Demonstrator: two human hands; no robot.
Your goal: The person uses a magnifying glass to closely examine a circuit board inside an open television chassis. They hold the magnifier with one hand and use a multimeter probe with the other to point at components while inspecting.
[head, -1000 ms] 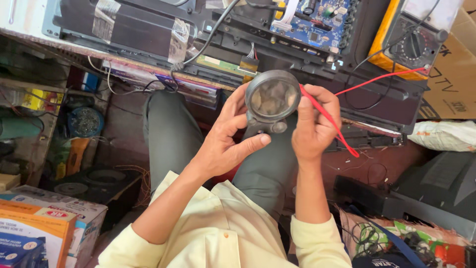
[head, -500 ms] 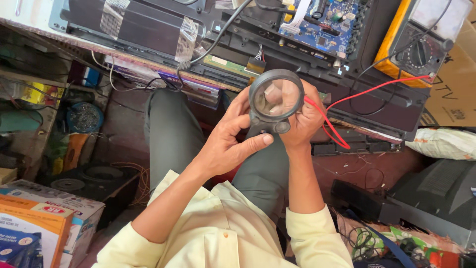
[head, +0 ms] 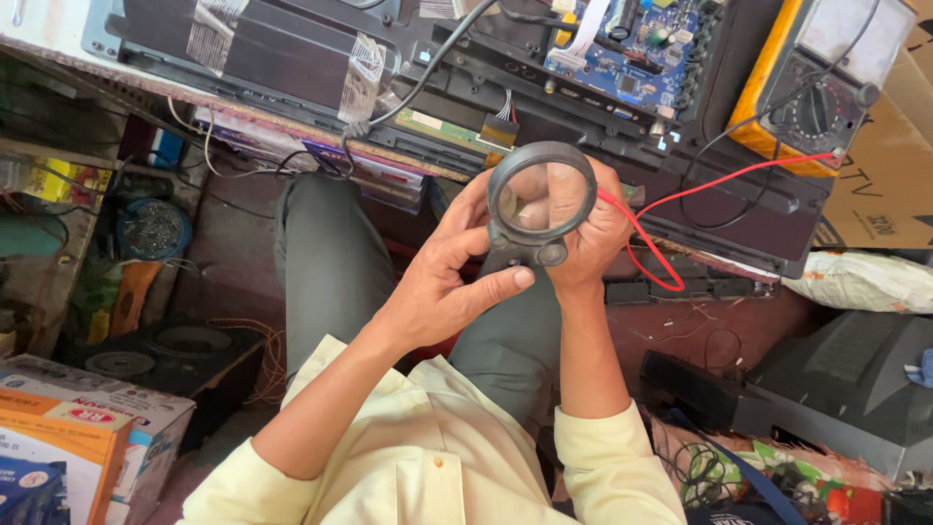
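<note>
A round black-rimmed magnifying glass (head: 540,197) is held in front of me above my lap, its lens facing the camera. My left hand (head: 442,277) grips its short dark handle from the left, thumb across the base. My right hand (head: 588,238) cups the rim from behind on the right, its fingers showing through the lens. A red test lead (head: 653,255) loops past my right hand toward the yellow multimeter (head: 814,87) at the upper right.
A workbench edge (head: 243,122) carries an opened black chassis (head: 292,49) and a blue circuit board (head: 632,44). Cardboard boxes (head: 68,457) stand at lower left, a dark casing (head: 846,389) at lower right, a speaker (head: 190,342) on the floor.
The magnifying glass has turned more face-on to me. My right hand has closed in behind its rim, and the red lead now runs along that hand instead of lying loose across the fingers.
</note>
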